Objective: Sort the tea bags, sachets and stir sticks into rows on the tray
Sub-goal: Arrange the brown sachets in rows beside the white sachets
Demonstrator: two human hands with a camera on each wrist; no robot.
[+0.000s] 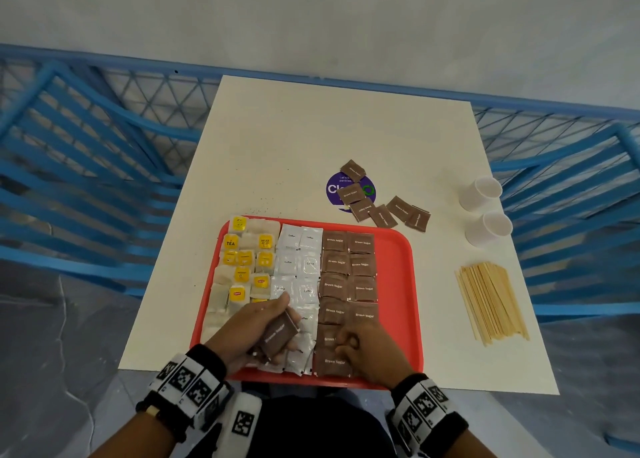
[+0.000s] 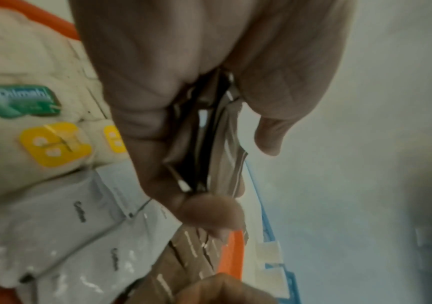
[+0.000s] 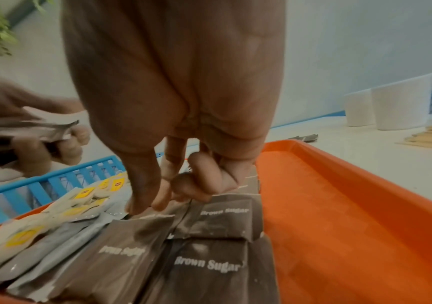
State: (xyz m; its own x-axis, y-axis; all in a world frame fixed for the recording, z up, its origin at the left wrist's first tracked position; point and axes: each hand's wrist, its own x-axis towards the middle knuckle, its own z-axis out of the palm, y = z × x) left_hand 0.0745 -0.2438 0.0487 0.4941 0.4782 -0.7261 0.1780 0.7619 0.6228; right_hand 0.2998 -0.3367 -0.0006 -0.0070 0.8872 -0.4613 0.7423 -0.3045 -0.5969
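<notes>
A red tray (image 1: 398, 284) holds tea bags (image 1: 242, 267) on its left, white coffee sachets (image 1: 298, 263) in the middle and brown sugar sachets (image 1: 349, 274) in two columns to the right. My left hand (image 1: 277, 322) hovers over the coffee sachets and grips a small stack of brown sugar sachets (image 1: 278, 334), seen edge-on between thumb and fingers in the left wrist view (image 2: 209, 144). At the near end of the brown columns, my right hand (image 1: 349, 341) pinches the far edge of a brown sugar sachet (image 3: 126, 242) lying on the tray. Wooden stir sticks (image 1: 491, 301) lie on the table, right of the tray.
Several loose brown sugar sachets (image 1: 381, 211) lie beyond the tray, some on a purple sticker (image 1: 332, 189). Two white cups (image 1: 479, 192) stand at the table's right edge. Blue slatted chairs (image 1: 86, 180) flank the white table. The tray's right strip (image 3: 339, 226) is bare.
</notes>
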